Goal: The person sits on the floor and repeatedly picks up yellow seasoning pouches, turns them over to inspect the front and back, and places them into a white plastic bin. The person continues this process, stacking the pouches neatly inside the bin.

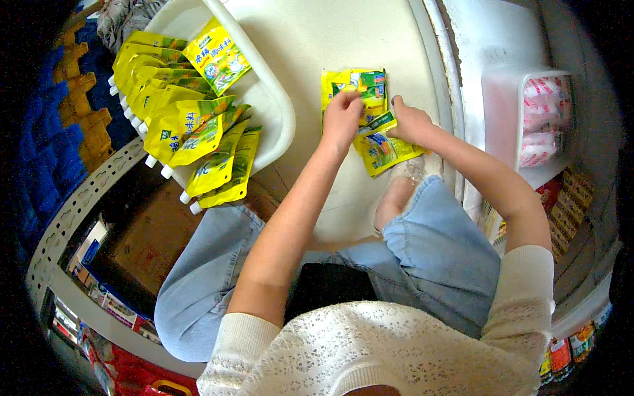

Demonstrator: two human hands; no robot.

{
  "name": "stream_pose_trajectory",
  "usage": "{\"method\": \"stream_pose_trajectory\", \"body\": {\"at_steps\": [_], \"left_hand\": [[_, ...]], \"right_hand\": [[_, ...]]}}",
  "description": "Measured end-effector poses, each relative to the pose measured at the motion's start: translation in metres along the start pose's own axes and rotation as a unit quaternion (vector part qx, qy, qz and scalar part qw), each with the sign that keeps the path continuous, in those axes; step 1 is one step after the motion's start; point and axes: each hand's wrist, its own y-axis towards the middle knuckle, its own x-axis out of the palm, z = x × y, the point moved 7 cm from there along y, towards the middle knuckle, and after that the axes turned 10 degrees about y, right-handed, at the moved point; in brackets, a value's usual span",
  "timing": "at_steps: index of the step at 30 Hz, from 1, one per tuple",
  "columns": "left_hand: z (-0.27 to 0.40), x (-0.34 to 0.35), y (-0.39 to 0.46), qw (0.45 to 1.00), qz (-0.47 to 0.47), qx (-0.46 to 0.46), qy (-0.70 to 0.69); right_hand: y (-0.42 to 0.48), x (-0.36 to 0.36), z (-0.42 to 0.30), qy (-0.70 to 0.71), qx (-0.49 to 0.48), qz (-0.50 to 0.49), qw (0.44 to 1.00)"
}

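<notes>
My left hand (345,116) rests over a yellow-and-green seasoning packet (374,81) that lies on a pale table; whether its fingers pinch anything is hard to tell. My right hand (410,121) grips the edge of another yellow packet (381,151), whose top is bent over to show a green strip. This packet partly overlaps the lower part of the first one. To the left, a white plastic tub (285,114) holds a row of yellow pouches with white caps (173,121), the caps pointing outward over its rim. A flat yellow packet (218,55) leans at the tub's inner side.
At the right, a clear container (521,119) holds red-and-white wrapped packs (545,119). A perforated metal shelf frame (64,218) curves along the left. My knees are close under the table's near edge. Colourful goods stand low at both sides.
</notes>
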Motion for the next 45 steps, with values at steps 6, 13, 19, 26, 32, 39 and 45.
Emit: {"method": "stream_pose_trajectory", "body": {"at_steps": [6, 13, 19, 26, 32, 39, 45], "left_hand": [[-0.067, -0.008, 0.002, 0.994, -0.009, -0.09, 0.056], [0.008, 0.001, -0.008, 0.98, -0.191, 0.014, 0.054], [0.033, 0.01, -0.02, 0.936, -0.329, -0.07, -0.101], [0.077, -0.006, -0.021, 0.918, -0.305, -0.027, -0.252], [0.087, -0.004, -0.029, 0.847, -0.281, 0.021, -0.451], [0.099, -0.013, -0.026, 0.803, -0.272, 0.016, -0.529], [0.093, -0.014, -0.017, 0.808, -0.262, 0.021, -0.527]], "right_hand": [[0.011, -0.001, 0.005, 0.057, -0.066, -0.098, 0.991], [-0.016, -0.07, -0.045, 0.058, -0.209, -0.135, 0.967], [-0.025, -0.124, -0.082, 0.05, -0.275, -0.026, 0.96], [-0.048, -0.179, -0.077, 0.094, -0.215, 0.013, 0.972], [-0.022, -0.181, -0.066, 0.254, -0.23, 0.082, 0.936], [-0.003, -0.144, -0.055, 0.583, -0.145, -0.097, 0.794], [0.001, -0.142, -0.048, 0.735, -0.134, -0.138, 0.651]]}}
